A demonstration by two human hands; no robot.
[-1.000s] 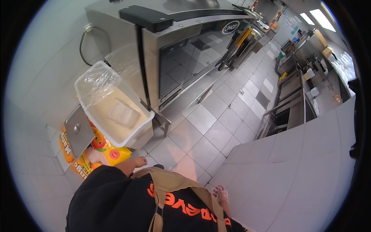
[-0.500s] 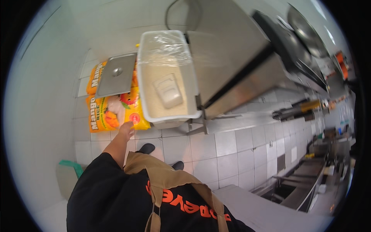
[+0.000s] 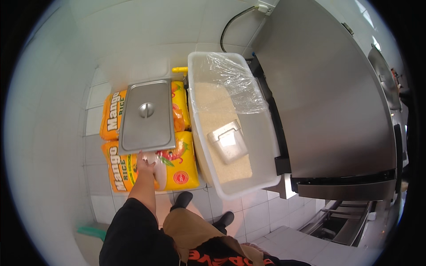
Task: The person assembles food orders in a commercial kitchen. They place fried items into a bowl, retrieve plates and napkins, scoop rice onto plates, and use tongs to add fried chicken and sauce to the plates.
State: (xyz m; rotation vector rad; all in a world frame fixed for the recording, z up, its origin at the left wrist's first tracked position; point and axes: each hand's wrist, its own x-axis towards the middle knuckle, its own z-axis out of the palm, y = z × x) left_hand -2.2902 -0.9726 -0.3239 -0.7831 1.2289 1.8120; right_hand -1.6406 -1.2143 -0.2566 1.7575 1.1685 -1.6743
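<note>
My left hand (image 3: 146, 166) reaches over the nearer yellow-and-orange rice bag (image 3: 186, 153), its fingers apart and holding nothing. Its fingertips come up to the near edge of a grey metal pan lid (image 3: 133, 128); whether they touch it, I cannot tell. That lid lies across two rice bags, the farther one (image 3: 114, 108) partly hidden under it. To the right stands a white plastic tub (image 3: 262, 159) with rice (image 3: 213, 99) in it and a squarish clear container (image 3: 228, 142) on the rice. My right hand is out of sight.
Clear plastic film (image 3: 239, 84) covers the tub's far part. A yellow pipe (image 3: 179, 69) shows behind the bags. A large stainless steel appliance (image 3: 328, 102) stands close on the right, with a cable (image 3: 223, 33) behind. At lower left is a green-edged bin (image 3: 91, 237). The floor is tiled (image 3: 257, 217).
My view has swung toward the bags and tub, which now sit farther right and lower in the picture. My left hand has moved from the bag's near edge up to the pan lid.
</note>
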